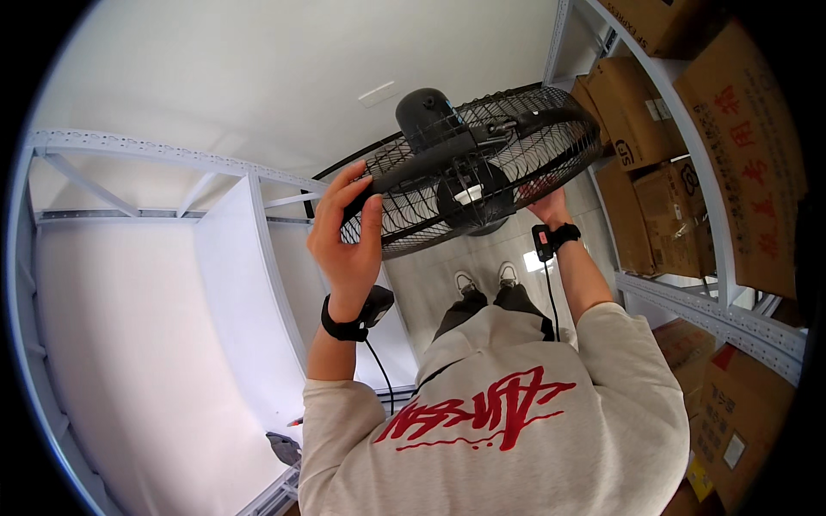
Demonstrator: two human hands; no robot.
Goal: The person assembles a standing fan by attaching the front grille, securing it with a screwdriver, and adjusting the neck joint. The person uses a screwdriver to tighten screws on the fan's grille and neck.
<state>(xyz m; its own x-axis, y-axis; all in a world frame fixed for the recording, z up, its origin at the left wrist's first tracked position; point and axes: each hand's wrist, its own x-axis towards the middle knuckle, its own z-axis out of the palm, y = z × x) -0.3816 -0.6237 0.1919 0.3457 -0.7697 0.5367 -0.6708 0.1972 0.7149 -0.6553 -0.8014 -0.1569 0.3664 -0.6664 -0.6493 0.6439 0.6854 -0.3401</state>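
A large black electric fan (469, 193) with a round wire cage fills the space in front of me, tilted so that its motor housing (427, 118) points up toward the wall. At the cage's left edge, my left hand (346, 236) grips the rim, thumb on the near side and fingers over the top. My right hand (548, 205) holds the right side from below; its fingers are partly hidden behind the wire mesh. Black wrist straps with small boxes sit on both wrists, each with a cable.
White metal shelving (258, 284) with pale panels stands at my left. On the right, a rack (718, 206) holds several cardboard boxes (637, 112). A pale wall (258, 77) with a white socket plate (377, 94) rises ahead. My shoes (486, 277) stand on the tiled floor.
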